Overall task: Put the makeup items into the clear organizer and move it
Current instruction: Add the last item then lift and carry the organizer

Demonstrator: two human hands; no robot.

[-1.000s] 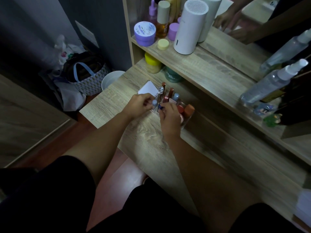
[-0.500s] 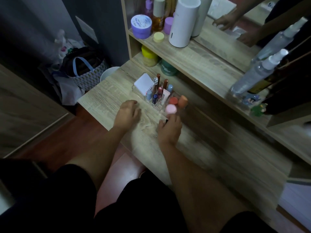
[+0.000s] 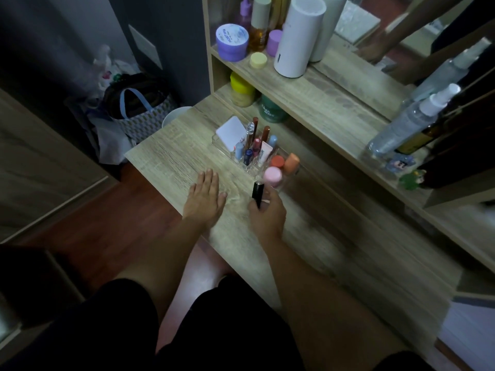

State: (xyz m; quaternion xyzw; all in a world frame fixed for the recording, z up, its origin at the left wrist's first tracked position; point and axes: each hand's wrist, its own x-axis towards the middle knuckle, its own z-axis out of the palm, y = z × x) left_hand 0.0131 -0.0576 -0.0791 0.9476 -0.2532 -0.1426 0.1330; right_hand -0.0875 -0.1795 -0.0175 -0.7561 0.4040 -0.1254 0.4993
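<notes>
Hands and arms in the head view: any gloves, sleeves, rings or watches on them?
None visible. The left hand and right hand are bare, no gloves, and both forearms are uncovered with no sleeves in frame. No rings, watch or bracelet show in the dim light.

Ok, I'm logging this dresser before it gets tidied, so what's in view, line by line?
clear organizer: one, see-through, on the desk by the lower shelf
white card: one, at the organizer's left end
tubes and sticks: several, red, blue, brown, upright in the middle slots
round caps: three, red, orange, pink, at the right end
black tube: one, outside the organizer
purple jar: one, upper shelf
white cylinder: one, upper shelf
spray bottle: one, clear, shelf at right
patterned bag: one, on the floor at left
left hand: flat on the desk, empty
right hand: holding the black tube
</notes>
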